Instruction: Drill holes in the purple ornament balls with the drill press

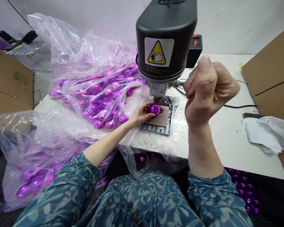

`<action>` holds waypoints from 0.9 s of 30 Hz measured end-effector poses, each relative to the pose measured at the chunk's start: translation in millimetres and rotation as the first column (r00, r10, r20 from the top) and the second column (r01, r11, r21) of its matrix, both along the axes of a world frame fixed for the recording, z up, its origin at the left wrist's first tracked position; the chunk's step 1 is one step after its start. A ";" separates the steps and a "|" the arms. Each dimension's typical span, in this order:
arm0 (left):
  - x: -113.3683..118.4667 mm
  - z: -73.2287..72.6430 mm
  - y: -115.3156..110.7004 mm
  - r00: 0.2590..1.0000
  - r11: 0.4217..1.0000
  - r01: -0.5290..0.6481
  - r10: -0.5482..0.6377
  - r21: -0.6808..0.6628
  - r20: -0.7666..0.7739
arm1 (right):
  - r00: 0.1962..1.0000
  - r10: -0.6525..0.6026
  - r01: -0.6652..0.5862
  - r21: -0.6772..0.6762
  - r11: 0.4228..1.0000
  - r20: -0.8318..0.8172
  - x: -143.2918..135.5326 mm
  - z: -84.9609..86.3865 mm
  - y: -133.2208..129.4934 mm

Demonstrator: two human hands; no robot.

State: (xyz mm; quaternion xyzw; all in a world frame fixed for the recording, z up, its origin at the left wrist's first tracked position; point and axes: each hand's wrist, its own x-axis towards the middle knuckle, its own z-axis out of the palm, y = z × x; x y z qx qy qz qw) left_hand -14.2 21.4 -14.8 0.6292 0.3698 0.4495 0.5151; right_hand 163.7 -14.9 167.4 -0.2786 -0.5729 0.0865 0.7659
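Observation:
A shiny faceted purple bauble sits on a brown board on the base of a small bench drill press. My left hand grips it from the left between thumb and fingers, right under the machine's chuck. Raised at the machine's right side, my right hand is closed in a fist around the press handle. A metal shaft runs from the machine toward this fist; the grip itself is hidden inside the fingers. Dark shavings are scattered over the brown board and metal base.
A clear plastic bag full of purple baubles lies left of the press, with another bag below. Cardboard boxes stand left and right. White paper rests at the right, near a black cable. More baubles lie below the table.

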 end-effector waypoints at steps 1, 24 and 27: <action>1.2 -0.5 -1.1 1.000 0.999 -0.006 0.007 0.036 -0.023 | 1.000 -0.003 0.003 0.005 1.000 -0.001 -0.4 0.1 -0.5; 18.1 -11.0 -17.4 0.999 0.998 -0.002 -0.001 0.060 0.042 | 0.999 -0.025 0.021 0.150 0.988 0.022 0.4 -21.5 -5.2; 17.9 -11.0 -17.4 0.999 0.998 -0.009 0.007 0.056 0.041 | 0.999 -0.029 0.023 0.179 0.984 0.032 0.9 -26.5 -3.7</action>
